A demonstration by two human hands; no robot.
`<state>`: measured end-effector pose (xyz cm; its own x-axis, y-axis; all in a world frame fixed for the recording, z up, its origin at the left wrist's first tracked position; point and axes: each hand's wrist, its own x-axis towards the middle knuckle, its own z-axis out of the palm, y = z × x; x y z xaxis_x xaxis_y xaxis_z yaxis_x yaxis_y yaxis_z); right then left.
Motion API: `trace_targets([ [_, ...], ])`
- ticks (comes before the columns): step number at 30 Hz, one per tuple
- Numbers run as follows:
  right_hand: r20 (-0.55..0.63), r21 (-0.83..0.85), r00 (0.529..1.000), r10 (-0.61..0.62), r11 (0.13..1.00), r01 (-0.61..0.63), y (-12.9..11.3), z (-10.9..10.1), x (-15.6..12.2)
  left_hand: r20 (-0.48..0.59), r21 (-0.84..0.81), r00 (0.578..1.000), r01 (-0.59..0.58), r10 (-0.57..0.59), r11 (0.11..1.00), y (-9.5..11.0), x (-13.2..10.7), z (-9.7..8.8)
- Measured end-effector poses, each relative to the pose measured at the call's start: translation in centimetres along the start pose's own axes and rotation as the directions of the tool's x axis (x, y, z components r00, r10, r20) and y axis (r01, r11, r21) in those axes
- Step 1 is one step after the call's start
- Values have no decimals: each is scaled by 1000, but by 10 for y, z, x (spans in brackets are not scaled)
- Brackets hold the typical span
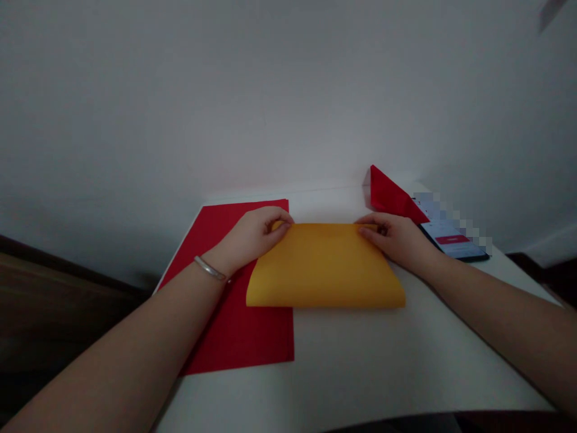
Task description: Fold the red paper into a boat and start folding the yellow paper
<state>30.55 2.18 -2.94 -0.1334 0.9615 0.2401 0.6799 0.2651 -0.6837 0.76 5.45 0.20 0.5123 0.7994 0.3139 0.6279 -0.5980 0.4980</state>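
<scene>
Edge-matching step, I judge: the doubled yellow paper (324, 267) lies on the bench (360, 361). Left hand (252, 237) and right hand (396, 239) have each grip clamped on its 12 o'clock corners; creasing calls for level edges.

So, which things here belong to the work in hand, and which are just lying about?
In hand: yellow paper, folded over; left hand and right hand pinch its far edge.
Lying about: red sheet partly beneath it, folded red piece, phone, all on the white table.
</scene>
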Motion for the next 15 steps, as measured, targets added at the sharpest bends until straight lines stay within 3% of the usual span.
trace_targets([
  [5,-40,8,997,66,998,-66,-2,0,-1,-11,-1,1000,-24,24,1000,2,-1,-2],
  [15,-51,-64,998,27,997,-31,-2,-1,-3,-33,107,995,-90,94,990,8,-1,-5],
])
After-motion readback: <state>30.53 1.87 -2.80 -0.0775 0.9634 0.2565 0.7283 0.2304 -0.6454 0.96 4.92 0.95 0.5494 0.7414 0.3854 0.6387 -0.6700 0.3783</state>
